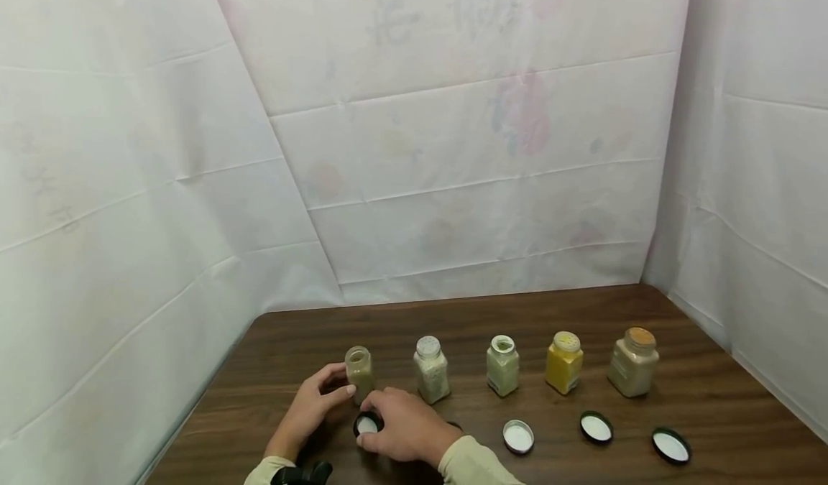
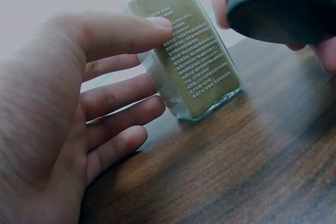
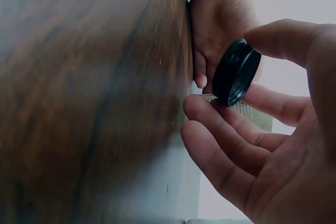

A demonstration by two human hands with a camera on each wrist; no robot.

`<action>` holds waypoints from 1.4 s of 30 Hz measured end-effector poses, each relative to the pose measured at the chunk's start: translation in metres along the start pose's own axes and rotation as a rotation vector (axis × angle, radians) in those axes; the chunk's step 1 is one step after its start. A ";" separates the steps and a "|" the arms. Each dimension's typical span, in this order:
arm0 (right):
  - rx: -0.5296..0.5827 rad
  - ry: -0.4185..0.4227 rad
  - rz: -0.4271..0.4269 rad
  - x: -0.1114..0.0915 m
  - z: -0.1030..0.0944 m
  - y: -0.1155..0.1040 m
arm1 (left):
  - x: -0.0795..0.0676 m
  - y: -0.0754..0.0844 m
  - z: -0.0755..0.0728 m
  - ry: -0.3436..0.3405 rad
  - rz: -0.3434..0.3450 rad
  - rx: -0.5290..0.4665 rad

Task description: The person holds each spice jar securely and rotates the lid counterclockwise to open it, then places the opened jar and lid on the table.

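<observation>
A small glass spice jar (image 1: 360, 379) of greenish-brown powder stands upright and uncapped at the left of the row. My left hand (image 1: 312, 404) holds it, the thumb against its printed face (image 2: 197, 56) and the other fingers around the far side. In front of the jar, my right hand (image 1: 406, 425) pinches a round black lid (image 3: 236, 72) between thumb and fingers. The lid's white inner face (image 1: 367, 426) shows in the head view. In the left wrist view the black lid (image 2: 278, 11) is beside the jar, apart from it.
To the right stand several open spice jars: a pale one (image 1: 431, 373), a green one (image 1: 503, 370), a yellow one (image 1: 564, 366) and a wider orange-topped one (image 1: 632, 370). Lids (image 1: 519, 437) lie before them, one partly hidden by my right wrist. White cloth (image 1: 453, 183) hangs around the wooden table (image 1: 291, 334).
</observation>
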State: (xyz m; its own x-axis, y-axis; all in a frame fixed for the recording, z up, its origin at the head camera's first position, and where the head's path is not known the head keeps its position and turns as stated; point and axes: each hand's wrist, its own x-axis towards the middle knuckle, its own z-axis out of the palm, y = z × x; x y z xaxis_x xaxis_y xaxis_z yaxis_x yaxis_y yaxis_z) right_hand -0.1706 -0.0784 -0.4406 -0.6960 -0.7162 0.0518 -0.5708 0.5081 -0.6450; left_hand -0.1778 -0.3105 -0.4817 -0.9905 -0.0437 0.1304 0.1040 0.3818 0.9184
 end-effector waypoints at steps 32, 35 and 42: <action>-0.134 -0.110 -0.061 -0.006 0.001 -0.015 | -0.002 0.002 -0.001 -0.023 -0.004 0.011; -0.140 -0.130 -0.084 -0.006 0.004 -0.018 | -0.001 0.001 -0.001 -0.031 0.002 0.005; -0.207 -0.138 -0.155 -0.006 0.008 -0.024 | -0.001 0.000 -0.001 -0.044 -0.006 -0.006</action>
State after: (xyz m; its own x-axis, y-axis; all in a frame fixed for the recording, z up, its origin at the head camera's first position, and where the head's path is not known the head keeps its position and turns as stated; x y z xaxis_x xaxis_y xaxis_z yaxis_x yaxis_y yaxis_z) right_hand -0.1492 -0.0904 -0.4319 -0.5355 -0.8442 0.0241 -0.7526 0.4641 -0.4671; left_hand -0.1765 -0.3111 -0.4820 -0.9941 -0.0056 0.1085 0.0985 0.3764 0.9212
